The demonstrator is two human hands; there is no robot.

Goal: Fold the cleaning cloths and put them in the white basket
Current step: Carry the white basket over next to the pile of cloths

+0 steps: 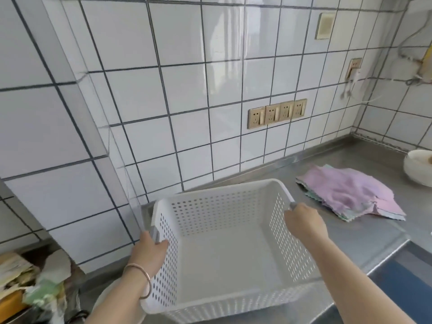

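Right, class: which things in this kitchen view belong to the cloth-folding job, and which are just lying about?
Part of the job:
white basket, gripped at its side handles by the left hand and right hand
pile of cleaning cloths, unfolded on the counter

Just lying about:
white bowl
wall sockets
clutter of bags

Left hand (152, 249) and right hand (304, 220) forward, fingers curled, gripping opposite basket (222, 253) rims

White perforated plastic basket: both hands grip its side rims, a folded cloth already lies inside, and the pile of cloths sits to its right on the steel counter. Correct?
Not quite. The head view shows the white perforated plastic basket holding no cloth. The rest stands: the left hand and right hand grip its side rims, and the pile of pink and green cloths lies to its right on the steel counter.
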